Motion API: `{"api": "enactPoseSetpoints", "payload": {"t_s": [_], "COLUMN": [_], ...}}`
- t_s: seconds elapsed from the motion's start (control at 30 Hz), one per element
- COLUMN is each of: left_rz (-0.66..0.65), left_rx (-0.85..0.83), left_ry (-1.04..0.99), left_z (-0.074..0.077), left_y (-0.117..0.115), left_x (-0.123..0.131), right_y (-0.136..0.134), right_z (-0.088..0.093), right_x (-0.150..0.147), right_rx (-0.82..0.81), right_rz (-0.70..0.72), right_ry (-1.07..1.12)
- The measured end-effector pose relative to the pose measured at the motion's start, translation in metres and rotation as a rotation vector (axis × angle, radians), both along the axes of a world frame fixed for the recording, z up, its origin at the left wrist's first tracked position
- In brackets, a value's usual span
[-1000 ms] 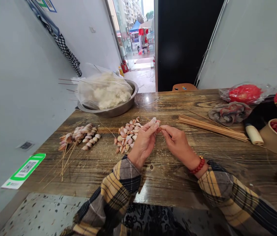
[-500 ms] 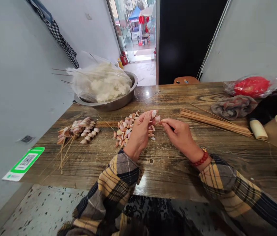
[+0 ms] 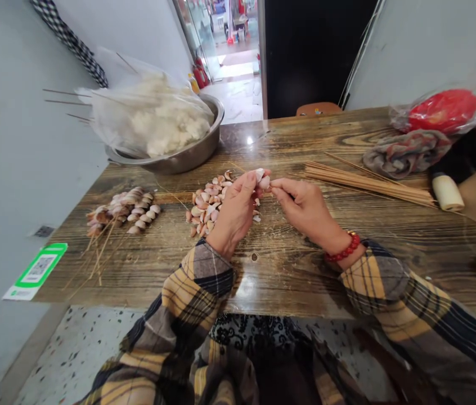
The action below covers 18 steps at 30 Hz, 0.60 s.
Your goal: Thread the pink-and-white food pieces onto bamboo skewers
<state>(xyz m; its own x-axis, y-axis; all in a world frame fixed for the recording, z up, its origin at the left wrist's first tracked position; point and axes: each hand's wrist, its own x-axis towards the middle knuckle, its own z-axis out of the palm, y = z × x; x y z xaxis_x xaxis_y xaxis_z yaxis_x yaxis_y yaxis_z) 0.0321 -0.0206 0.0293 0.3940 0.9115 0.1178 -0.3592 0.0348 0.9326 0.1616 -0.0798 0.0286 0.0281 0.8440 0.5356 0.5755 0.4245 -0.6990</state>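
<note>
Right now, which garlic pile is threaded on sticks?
The far-left garlic pile: it sits in rows, with sticks poking out. The other pile, partly behind the left hand, lies loose.

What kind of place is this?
Probably a small eatery or food shop: loose garlic cloves and a bundle of thin sticks lie on the wooden table, and a green-and-white QR-code card sits at its left edge.

Your one camera sits on your head, high at the near side of the dark-brown, wood-grained table (image 3: 292, 275). It faces forward and down across that table, close enough to show your bare left hand (image 3: 238, 208) and bare right hand (image 3: 305, 207) clearly over it. The wide view reaches beyond the table's far edge to the clear glass door (image 3: 196, 25), and below its near edge to the pale, dark-speckled floor (image 3: 81, 337).
</note>
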Motion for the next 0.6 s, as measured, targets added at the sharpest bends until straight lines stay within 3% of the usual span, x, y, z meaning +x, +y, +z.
{"api": "enactPoseSetpoints", "payload": {"t_s": [0.2, 0.37, 0.6], "left_rz": [0.112, 0.270, 0.338], "left_rx": [-0.023, 0.203, 0.610], "left_ry": [0.087, 0.321, 0.927], "left_z": [0.012, 0.010, 0.001], "left_y": [0.010, 0.037, 0.053], "left_x": [-0.016, -0.040, -0.068], "right_y": [0.003, 0.010, 0.012], "right_z": [-0.001, -0.009, -0.017], "right_x": [0.006, 0.017, 0.018], "right_rx": [-0.038, -0.029, -0.009], "right_rz": [-0.101, -0.193, -0.156], "right_ry": [0.000, 0.006, -0.005]}}
